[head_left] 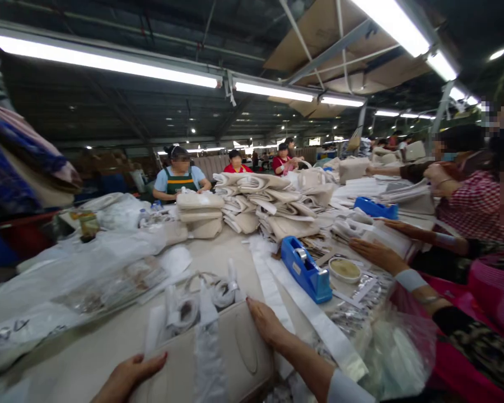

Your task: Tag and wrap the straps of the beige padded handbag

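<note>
A beige handbag (246, 347) lies at the front edge of the table, between my two hands. My left hand (130, 374) holds its left end, thumb over the front face and the other fingers mostly hidden. At the right end, my right hand (271, 326) is pressed along the bag's side with its fingers together. A white wrapping strip (210, 341) runs down over the bag's front. Along the top edge, the handles are wrapped in white padding (185, 313). To the right of my right hand lie long white strips (311, 313) on the table.
A blue tape dispenser (306, 271) and a round tin (345, 270) stand to the right. Stacked beige bag pieces (252, 196) rise at the back. Plastic bags (88, 268) cover the left. A co-worker's hand (378, 254) reaches in from the right.
</note>
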Motion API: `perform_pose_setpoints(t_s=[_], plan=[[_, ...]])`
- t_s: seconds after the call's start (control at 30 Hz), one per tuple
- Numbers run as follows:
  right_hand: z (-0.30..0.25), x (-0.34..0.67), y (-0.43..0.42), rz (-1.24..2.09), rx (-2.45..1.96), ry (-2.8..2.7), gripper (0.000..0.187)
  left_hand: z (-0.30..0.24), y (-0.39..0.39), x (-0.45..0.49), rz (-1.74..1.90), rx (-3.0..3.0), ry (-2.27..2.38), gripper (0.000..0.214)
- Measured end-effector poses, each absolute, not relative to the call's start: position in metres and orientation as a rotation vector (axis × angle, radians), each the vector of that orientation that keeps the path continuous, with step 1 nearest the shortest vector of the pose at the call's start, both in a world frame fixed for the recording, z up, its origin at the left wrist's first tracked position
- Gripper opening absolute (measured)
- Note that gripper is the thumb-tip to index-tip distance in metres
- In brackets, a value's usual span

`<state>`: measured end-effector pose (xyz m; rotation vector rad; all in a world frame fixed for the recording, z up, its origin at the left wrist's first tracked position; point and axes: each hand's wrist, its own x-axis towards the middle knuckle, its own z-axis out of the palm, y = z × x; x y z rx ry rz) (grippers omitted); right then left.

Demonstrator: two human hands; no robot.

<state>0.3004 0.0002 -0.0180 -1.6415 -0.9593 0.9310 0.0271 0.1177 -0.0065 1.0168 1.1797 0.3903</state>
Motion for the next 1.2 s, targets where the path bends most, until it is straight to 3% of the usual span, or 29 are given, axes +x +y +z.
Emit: perform_pose_setpoints(t_s=[0.2, 0.47, 1.07, 1.2], plan=[[-0.009, 0.308, 0.001, 1.280, -1.463, -0.775, 0.063, 0.008, 0.109, 0.034, 0.226, 0.828, 0.978, 0.064], [-0.001, 0.312, 0.005, 1.569, -1.352, -0.582, 0.046, 0.011, 0.093, 0.025, 0.199, 0.578, 0.961, 0.068], [0.008, 0.297, -0.005, 1.595, -1.419, -0.591, 0.051, 0.007, 0.073, 0.025, 0.352, 0.456, 0.996, 0.080], [0.019, 0.291, -0.011, 1.462, -1.471, -0.669, 0.046, -0.002, 0.082, 0.019, 0.464, 0.593, 1.098, 0.066]])
